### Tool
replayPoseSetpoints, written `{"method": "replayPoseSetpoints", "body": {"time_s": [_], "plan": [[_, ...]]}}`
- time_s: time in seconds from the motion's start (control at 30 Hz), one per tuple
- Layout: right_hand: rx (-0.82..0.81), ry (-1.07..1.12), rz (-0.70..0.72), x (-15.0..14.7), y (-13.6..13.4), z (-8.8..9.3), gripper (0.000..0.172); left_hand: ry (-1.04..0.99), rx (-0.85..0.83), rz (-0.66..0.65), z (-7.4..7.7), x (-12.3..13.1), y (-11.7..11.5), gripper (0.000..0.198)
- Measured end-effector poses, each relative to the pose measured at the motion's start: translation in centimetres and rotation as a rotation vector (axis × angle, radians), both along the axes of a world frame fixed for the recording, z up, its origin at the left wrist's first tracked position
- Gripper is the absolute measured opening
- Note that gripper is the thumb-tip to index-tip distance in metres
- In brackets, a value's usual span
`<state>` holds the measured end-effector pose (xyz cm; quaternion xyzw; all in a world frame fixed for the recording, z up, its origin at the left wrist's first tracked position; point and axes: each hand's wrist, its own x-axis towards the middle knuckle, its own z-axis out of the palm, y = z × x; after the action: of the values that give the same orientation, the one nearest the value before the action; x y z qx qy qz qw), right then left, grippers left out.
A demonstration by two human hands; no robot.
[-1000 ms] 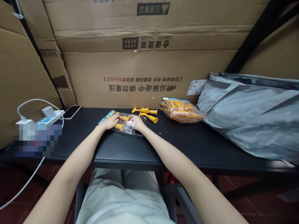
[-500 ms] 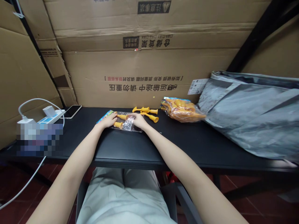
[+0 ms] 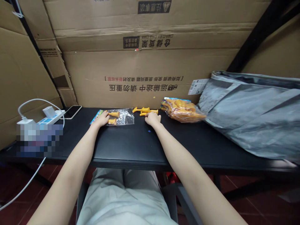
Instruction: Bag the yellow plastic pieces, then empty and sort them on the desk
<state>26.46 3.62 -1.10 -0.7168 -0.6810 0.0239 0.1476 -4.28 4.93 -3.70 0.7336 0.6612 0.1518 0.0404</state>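
Note:
My left hand [image 3: 102,119] lies over the printed top end of a clear plastic bag [image 3: 126,117], holding it against the black table. Inside the bag are two yellow plastic toys [image 3: 113,114] with wide, ribbed, horn-like ends; the hand covers their other ends. To the right, my right hand [image 3: 152,119] has its fingers closed on a curved yellow horn-shaped toy [image 3: 142,114], which they partly hide. Just behind that hand lies another loose yellow toy [image 3: 140,110] of the same kind.
A filled bag of yellow toys [image 3: 182,111] sits right of my hands, beside a big grey fabric bag [image 3: 253,115]. At the left are a phone [image 3: 72,112] and a power strip [image 3: 52,118] with a white cable. Cardboard [image 3: 145,62] walls the back of the table [image 3: 131,147].
The plastic bag has slid left with my left hand on it. My right hand has let go of the bag and moved right to the loose yellow toys.

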Motion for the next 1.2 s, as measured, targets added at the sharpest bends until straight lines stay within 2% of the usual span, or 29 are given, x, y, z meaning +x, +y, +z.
{"method": "replayPoseSetpoints", "body": {"time_s": [0.17,0.33,0.5,0.63,0.87,1.03,1.2], "plan": [[-0.055,0.012,0.025,-0.5,-0.1,0.5,0.032,0.001,0.005,0.011,-0.1,-0.1,0.1,0.054],[-0.143,0.145,0.106,-1.2,0.1,0.9,0.055,-0.003,0.014,0.005,-0.3,-0.2,0.2,0.053],[-0.139,0.134,0.175,-1.5,0.3,0.4,0.035,0.008,-0.004,0.021,-0.1,0.0,0.0,0.055],[-0.094,0.099,0.198,-1.5,0.2,-0.3,0.037,0.022,0.000,0.010,0.0,0.0,-0.2,0.054],[0.047,-0.050,0.174,-1.2,-0.3,-0.5,0.030,0.012,0.021,0.002,-0.2,-0.1,0.1,0.052],[0.021,-0.047,0.144,-1.4,-0.6,0.0,0.026,0.047,-0.007,-0.013,-0.2,0.0,0.1,0.055],[0.075,0.012,0.077,-1.6,-0.8,0.5,0.023,0.054,-0.016,-0.027,-0.2,0.1,0.2,0.053]]}}
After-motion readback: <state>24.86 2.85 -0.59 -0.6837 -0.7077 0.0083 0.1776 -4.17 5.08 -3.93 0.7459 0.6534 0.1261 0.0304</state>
